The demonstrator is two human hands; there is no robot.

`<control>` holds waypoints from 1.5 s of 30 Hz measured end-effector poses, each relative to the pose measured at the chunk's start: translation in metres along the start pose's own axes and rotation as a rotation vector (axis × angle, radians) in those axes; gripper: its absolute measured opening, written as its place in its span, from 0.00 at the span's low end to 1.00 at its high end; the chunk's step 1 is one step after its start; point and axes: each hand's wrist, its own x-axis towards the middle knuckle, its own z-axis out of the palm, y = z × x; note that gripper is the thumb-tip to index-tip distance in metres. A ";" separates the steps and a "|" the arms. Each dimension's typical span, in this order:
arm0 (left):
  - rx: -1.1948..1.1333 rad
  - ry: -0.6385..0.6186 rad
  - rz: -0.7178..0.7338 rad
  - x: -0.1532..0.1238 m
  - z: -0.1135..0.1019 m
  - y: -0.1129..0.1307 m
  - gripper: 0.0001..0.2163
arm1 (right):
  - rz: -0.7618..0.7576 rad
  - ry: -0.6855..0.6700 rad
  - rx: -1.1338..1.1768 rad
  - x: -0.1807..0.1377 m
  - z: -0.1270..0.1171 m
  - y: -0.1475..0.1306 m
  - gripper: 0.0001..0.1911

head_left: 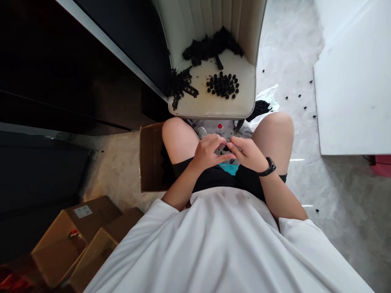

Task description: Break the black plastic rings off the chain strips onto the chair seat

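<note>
My left hand (210, 150) and my right hand (247, 154) meet above my lap, their fingertips almost touching. On the left, the fingers are curled, and a gap shows between them and the thumb. The right thumb and forefinger are pinched together. Whatever lies between the fingertips is too small and hidden to name. In front of me, a pale chair (210, 106) bears a cluster of small round black pieces (224, 84). Black lattice-like scraps (183, 86) lie at the seat's left, and a dark ragged heap (210, 47) rests against the backrest.
A white plastic bag (270, 95) of black pieces stands by my right knee. An open cardboard box (149, 158) is beside my left leg; more boxes (91, 219) stand lower left. A red-capped bottle (220, 129) is under the chair. A white panel (351, 101) stands right.
</note>
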 end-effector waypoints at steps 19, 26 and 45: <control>-0.677 -0.093 -0.078 -0.011 0.022 -0.028 0.26 | 0.108 0.296 0.463 -0.011 0.045 0.002 0.29; -0.429 -0.051 -0.091 -0.007 0.021 -0.032 0.23 | 0.096 0.390 0.318 -0.010 0.039 0.008 0.24; 0.285 -0.274 0.328 0.009 -0.042 -0.009 0.17 | 0.006 0.059 0.185 -0.011 0.017 0.013 0.16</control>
